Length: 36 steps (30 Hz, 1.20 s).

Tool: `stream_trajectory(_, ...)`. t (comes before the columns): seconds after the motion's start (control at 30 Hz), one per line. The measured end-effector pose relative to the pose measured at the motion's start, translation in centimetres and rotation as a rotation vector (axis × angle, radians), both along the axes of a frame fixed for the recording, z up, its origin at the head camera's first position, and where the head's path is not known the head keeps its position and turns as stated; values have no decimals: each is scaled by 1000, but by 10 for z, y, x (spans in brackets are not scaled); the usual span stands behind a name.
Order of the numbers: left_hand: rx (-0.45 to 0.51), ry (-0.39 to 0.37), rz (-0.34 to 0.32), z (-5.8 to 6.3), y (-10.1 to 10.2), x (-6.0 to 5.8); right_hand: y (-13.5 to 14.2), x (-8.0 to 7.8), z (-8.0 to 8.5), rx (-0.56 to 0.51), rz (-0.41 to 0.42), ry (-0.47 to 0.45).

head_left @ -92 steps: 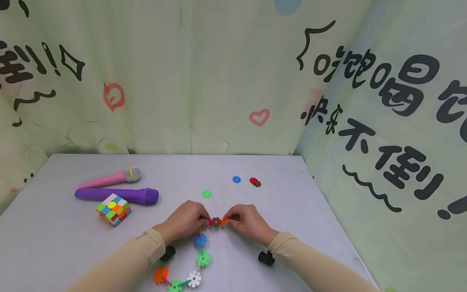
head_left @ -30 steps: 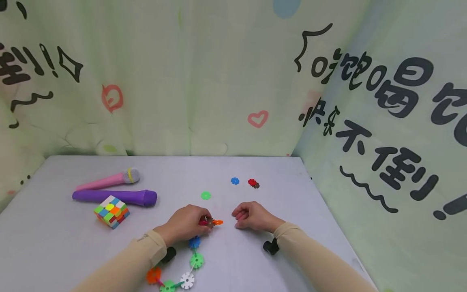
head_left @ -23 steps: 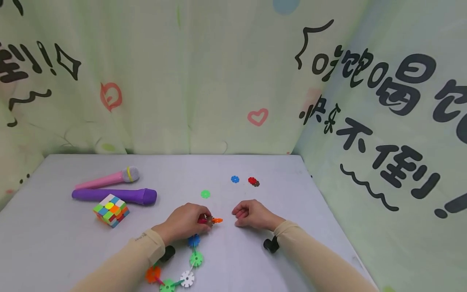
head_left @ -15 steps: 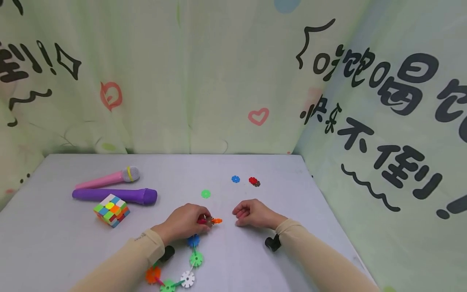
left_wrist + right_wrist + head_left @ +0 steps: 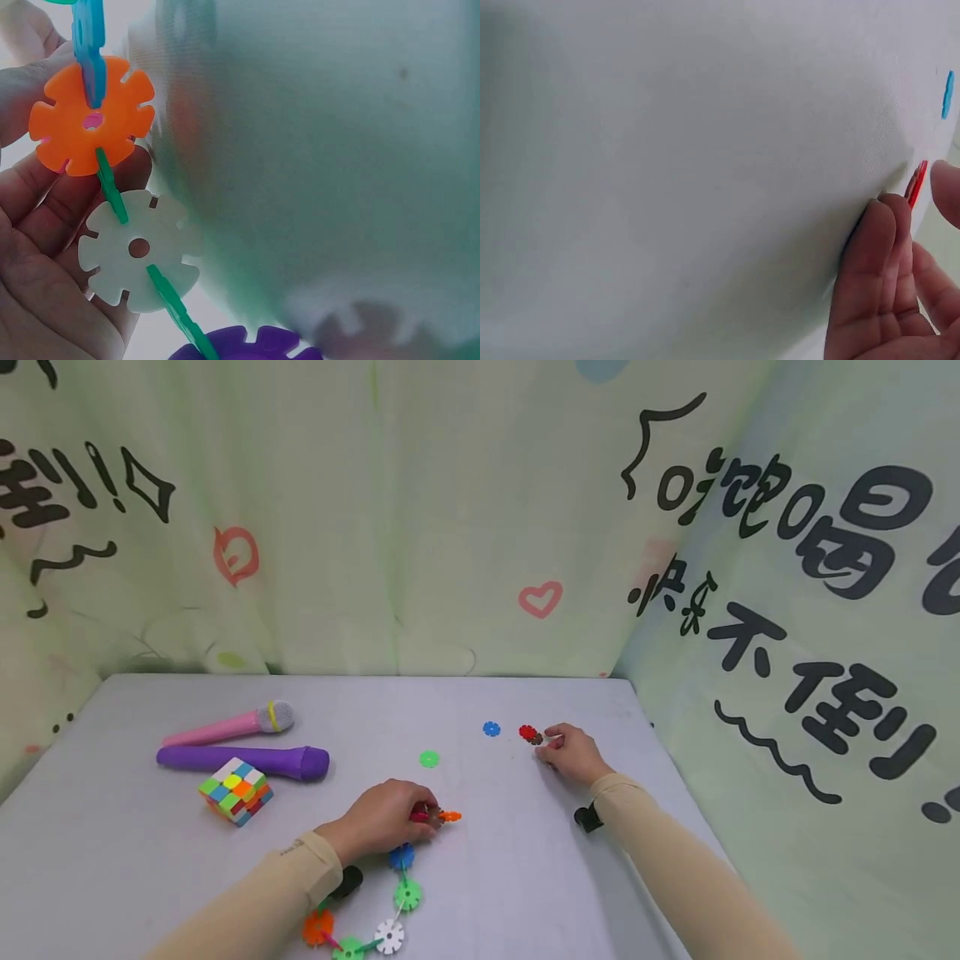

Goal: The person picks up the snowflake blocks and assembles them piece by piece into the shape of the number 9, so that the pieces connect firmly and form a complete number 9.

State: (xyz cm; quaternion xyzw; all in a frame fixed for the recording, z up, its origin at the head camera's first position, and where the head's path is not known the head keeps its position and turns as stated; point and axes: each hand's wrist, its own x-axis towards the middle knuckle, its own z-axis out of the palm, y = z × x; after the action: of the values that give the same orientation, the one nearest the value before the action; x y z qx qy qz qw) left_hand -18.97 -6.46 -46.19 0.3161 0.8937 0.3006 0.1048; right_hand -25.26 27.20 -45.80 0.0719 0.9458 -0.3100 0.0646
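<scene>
My left hand [image 5: 386,818] pinches one end of a chain of notched plastic snowflake discs. A brown disc [image 5: 436,817] and an orange disc [image 5: 452,817] stick out past its fingertips. Blue [image 5: 402,857], green [image 5: 407,896] and white discs [image 5: 390,936] trail down from it, partly hidden by the arm. In the left wrist view, another orange disc [image 5: 64,112], a whitish disc [image 5: 112,240] and a purple disc [image 5: 251,346] hang linked beside the palm. My right hand [image 5: 576,755] is at a loose red disc [image 5: 527,732] overlapping a brown one [image 5: 537,739], thumb and fingers apart.
A loose blue disc [image 5: 491,728] and a light green disc [image 5: 429,759] lie on the white table [image 5: 495,893]. At the left are a pink microphone [image 5: 225,727], a purple microphone [image 5: 247,761] and a puzzle cube [image 5: 236,791]. Printed curtains stand behind and at the right.
My right hand let go of the chain's orange end and has moved away right and back to the red and brown discs. The left hand keeps hold of the chain.
</scene>
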Motion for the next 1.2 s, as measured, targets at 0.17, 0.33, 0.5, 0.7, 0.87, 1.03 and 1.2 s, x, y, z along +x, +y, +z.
stream_trajectory(0.17,36,-26,-7,1,-1,0,-5,-12,-4,91,-25,-20)
stream_trajectory(0.33,60,-43,-20,2,0,2,-7,-14,-5,125,-71,-29)
stream_trajectory(0.5,59,-49,-22,3,1,3,-5,-11,-2,64,-127,-69)
stream_trajectory(0.7,34,-49,-8,4,-1,3,-1,-1,0,-114,-145,-41)
stream_trajectory(0.87,40,-48,-21,3,1,3,-8,22,4,-208,-121,-9)
stream_trajectory(1.03,5,-15,-15,3,3,2,-38,59,12,-334,27,-58)
stream_trajectory(1.2,8,-16,-17,2,4,2,-75,87,12,-460,182,-135)
